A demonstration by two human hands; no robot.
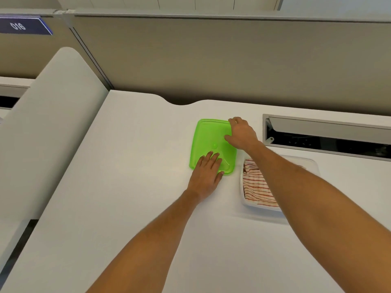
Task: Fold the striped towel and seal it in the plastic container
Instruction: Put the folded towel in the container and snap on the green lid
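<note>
A green plastic lid (pixel 208 135) lies flat on the white desk. My left hand (pixel 206 173) rests flat on its near edge, fingers spread. My right hand (pixel 241 133) curls over the lid's far right corner, fingers on the rim. To the right stands a clear plastic container (pixel 313 163) with the folded red-and-white striped towel (pixel 257 185) inside it. My right forearm crosses above the container and hides much of it.
The white desk (pixel 137 187) runs toward me. A recessed cable tray with an open flap (pixel 325 134) sits at the back right. A beige partition (pixel 211 60) closes the far side, and a rounded white divider (pixel 53 123) stands on the left.
</note>
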